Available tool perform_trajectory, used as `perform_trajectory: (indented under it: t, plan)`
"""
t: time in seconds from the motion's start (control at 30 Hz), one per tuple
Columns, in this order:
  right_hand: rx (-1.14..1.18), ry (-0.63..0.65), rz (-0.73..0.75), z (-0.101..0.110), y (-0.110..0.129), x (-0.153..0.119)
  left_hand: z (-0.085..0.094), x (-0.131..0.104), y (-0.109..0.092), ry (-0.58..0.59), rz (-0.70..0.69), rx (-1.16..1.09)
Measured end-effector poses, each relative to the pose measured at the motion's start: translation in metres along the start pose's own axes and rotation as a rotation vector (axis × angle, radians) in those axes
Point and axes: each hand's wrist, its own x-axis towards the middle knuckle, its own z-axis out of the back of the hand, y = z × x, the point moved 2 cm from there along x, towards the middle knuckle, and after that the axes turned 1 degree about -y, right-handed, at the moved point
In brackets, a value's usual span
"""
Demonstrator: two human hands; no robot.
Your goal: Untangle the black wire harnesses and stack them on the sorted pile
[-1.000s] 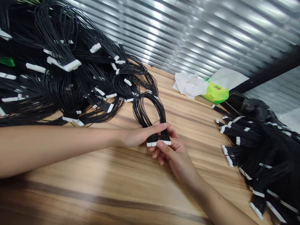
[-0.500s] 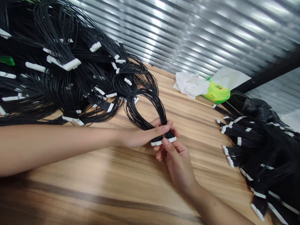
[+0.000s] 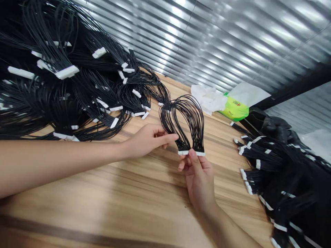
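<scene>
Apparently a wiring workshop: heaps of black cables [image 3: 82, 84] with white connectors [image 3: 66, 72] lie on the desk [image 3: 144, 199] at upper left and along the right edge, a wire loop [image 3: 198, 132] sits in someone's fingers [image 3: 196, 160] mid-frame, and corrugated metal sheeting [image 3: 232, 41] spans the top.

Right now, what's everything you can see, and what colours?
Wood-grain table: one, brown, underneath.
Corrugated wall: one, silvery, behind.
Looped wire harness: one, black with white connectors, centre.
Left harness pile: many, black, left.
Right harness pile: many, black, right.
Tissue pack: one, yellow-green, far side.
Crumpled tissue: count unclear, white, beside pack.
Bag-like heap: one, black, behind right pile.
Sheet: one, whitish, far right.
Left hand: one, bare, at harness's left.
Right hand: one, bare, holding connectors.
</scene>
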Motion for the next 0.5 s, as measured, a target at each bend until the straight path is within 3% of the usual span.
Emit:
perform_trajectory:
  t: [0.1, 0.5]
  plan:
    - [0.010, -0.014, -0.005, 0.0008, 0.0001, 0.0026, -0.0010, -0.0020, -0.0019, 0.050, -0.006, 0.050]
    - [0.002, -0.017, -0.002, 0.0009, -0.0006, 0.0021, -0.0013, -0.0005, 0.0001, 0.014, 0.031, -0.044]
